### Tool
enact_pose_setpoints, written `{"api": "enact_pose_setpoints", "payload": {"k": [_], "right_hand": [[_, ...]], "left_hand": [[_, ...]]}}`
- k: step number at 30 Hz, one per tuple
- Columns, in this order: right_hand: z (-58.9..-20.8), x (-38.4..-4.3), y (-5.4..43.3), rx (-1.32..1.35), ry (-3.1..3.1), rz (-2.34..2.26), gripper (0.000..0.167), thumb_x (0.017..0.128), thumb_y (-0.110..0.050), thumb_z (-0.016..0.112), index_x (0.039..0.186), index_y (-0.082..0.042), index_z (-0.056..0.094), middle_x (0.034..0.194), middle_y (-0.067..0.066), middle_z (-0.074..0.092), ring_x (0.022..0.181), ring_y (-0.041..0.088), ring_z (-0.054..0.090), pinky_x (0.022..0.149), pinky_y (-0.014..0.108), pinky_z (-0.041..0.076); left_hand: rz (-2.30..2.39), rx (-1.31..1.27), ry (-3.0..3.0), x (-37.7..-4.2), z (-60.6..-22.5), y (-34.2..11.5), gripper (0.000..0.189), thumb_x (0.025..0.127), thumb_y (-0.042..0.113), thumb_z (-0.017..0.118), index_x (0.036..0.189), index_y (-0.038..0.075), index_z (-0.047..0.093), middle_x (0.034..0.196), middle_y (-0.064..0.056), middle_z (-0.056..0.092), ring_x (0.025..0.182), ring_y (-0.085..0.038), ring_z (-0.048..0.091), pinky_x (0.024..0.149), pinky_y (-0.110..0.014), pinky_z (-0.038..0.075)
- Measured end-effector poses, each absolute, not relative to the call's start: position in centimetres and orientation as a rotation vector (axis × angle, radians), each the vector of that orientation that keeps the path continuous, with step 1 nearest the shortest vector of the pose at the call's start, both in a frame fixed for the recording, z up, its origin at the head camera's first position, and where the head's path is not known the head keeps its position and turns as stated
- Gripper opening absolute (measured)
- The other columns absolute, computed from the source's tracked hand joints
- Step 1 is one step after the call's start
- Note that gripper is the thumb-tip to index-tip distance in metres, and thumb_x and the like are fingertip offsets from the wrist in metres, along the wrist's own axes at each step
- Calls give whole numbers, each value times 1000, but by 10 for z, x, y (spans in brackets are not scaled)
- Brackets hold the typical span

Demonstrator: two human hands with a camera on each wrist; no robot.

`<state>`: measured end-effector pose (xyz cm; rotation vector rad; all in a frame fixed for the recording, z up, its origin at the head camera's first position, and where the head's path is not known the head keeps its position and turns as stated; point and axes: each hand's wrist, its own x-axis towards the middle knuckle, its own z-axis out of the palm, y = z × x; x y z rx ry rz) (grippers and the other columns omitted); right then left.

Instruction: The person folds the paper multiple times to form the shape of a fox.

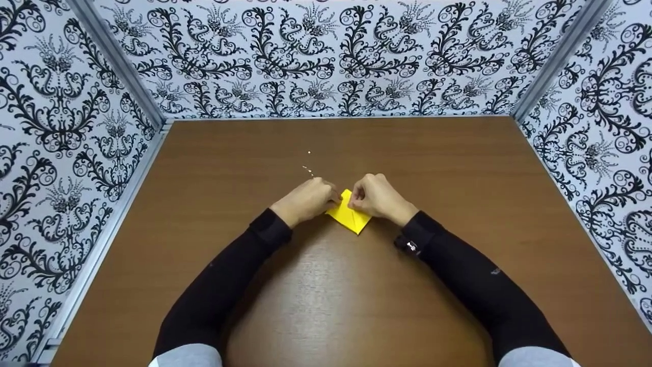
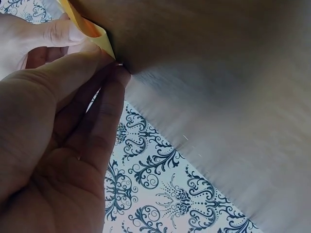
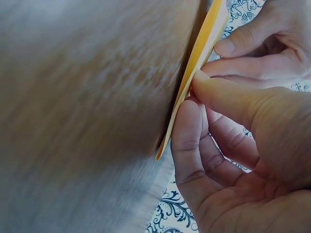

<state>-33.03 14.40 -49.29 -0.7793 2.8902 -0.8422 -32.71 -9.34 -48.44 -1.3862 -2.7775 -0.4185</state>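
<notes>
A folded piece of yellow paper [image 1: 352, 216] lies on the brown table between both hands, one corner pointing toward the person. The left hand [image 1: 311, 199] pinches its left side; in the left wrist view the thumb and fingertips close on the curling edge of the yellow paper [image 2: 103, 40]. From the other side the right hand [image 1: 379, 198] pinches the paper near its upper right edge. In the right wrist view the folded layers of the yellow paper [image 3: 197, 58] show edge-on, with the right thumb [image 3: 218, 92] against them. Parts of the paper are hidden behind the fingers.
The brown table [image 1: 326, 295] spreads out around the hands. Small white specks [image 1: 307, 168] show on it just beyond the left hand. Walls with a black-and-white scroll pattern [image 1: 326, 56] stand at the back and both sides, with grey metal posts [image 1: 117, 61] in the corners.
</notes>
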Motion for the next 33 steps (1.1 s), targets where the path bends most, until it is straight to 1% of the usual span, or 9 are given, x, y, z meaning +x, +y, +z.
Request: {"api": "enact_pose_setpoints", "payload": {"k": [5,7,10,16,20,25,28,33], "right_hand": [[-492,-329,143,-754,2885,-827,10,95,-10,90,85,-11,89,82,3,85,78,17,72,77,30,57],[-493,-329,143,-751,2887,-823,10,95,-10,90,85,-11,89,82,3,84,79,17,71,77,30,57],[-493,-329,144,-754,2890,-827,11,95,-9,90,84,-10,89,81,2,83,78,16,69,76,29,56],[-494,-327,145,-776,2892,-844,12,95,-8,88,84,-8,87,80,3,81,74,15,64,74,28,51],[-493,-326,146,-756,2885,-847,12,97,-11,90,86,-8,88,82,4,82,75,15,65,74,28,52],[-493,-325,146,-744,2883,-840,11,98,-12,91,88,-9,89,84,3,84,77,16,66,76,29,53],[-493,-326,146,-749,2891,-830,10,98,-12,91,88,-9,90,85,4,84,79,17,68,77,30,54],[-492,-327,145,-746,2885,-837,9,98,-12,90,90,-9,90,87,5,86,80,19,71,79,31,57]], "left_hand": [[-431,-1362,-2766,-318,-488,-99,17,111,-1,75,98,4,86,95,-11,80,84,-20,68,82,-40,65],[-449,-1356,-2759,-314,-489,-102,17,110,-1,76,96,4,85,93,-11,79,83,-19,67,82,-41,65],[-470,-1358,-2733,-309,-490,-106,16,109,-1,78,96,4,85,93,-10,80,84,-20,71,83,-41,68],[-495,-1377,-2711,-299,-491,-114,10,109,3,80,106,3,89,101,-11,86,93,-25,83,89,-40,72],[-480,-1380,-2727,-294,-492,-119,11,110,5,80,113,3,91,106,-11,87,99,-26,86,92,-39,73],[-494,-1393,-2723,-288,-492,-125,13,109,3,80,117,2,91,113,-12,89,105,-27,88,95,-40,73],[-491,-1388,-2713,-285,-492,-127,13,109,2,81,117,1,91,115,-13,90,105,-27,88,95,-40,73],[-460,-1379,-2719,-281,-490,-129,12,110,2,79,109,2,91,109,-10,90,99,-25,87,90,-39,73]]}}
